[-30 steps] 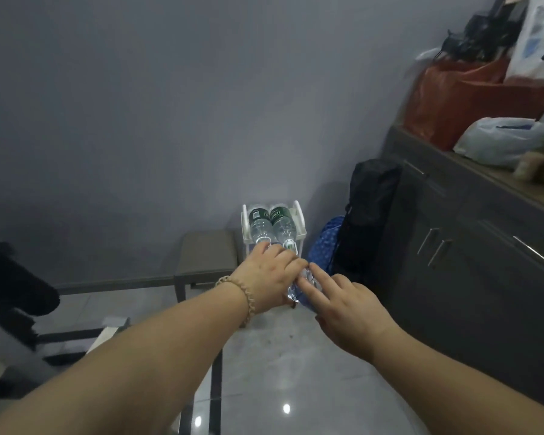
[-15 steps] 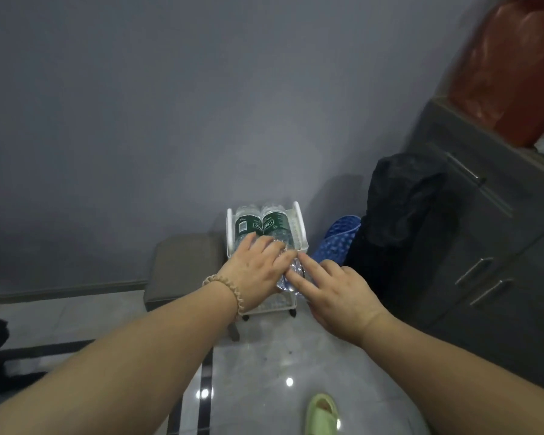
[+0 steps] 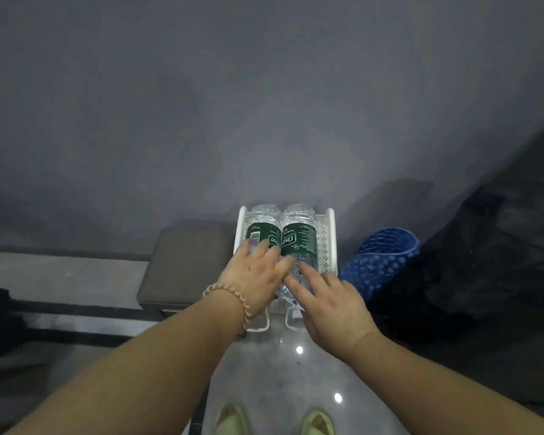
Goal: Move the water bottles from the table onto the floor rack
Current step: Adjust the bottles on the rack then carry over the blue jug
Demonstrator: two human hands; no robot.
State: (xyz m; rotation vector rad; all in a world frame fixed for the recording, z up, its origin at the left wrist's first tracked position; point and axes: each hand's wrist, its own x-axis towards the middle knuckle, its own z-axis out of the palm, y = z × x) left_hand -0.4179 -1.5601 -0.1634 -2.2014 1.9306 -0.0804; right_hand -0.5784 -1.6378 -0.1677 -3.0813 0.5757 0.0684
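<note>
A white plastic floor rack (image 3: 328,243) stands on the glossy floor against the grey wall. Two clear water bottles with dark green labels lie side by side in it, the left bottle (image 3: 259,234) and the right bottle (image 3: 299,240), bottoms toward the wall. My left hand (image 3: 255,277), a bead bracelet on its wrist, rests flat on the near end of the left bottle. My right hand (image 3: 330,304) touches the near end of the right bottle with straight fingers. The bottle necks are hidden under both hands.
A low grey padded stool (image 3: 182,268) stands just left of the rack. A blue perforated basket (image 3: 380,262) lies on its right, with a black bag (image 3: 471,262) beyond it. My feet in green slippers (image 3: 231,419) show at the bottom edge.
The view has tilted down and closed in on the rack; the cabinet has left the view and my slippers have appeared. Both hands stay on the bottles, slightly further into the rack.
</note>
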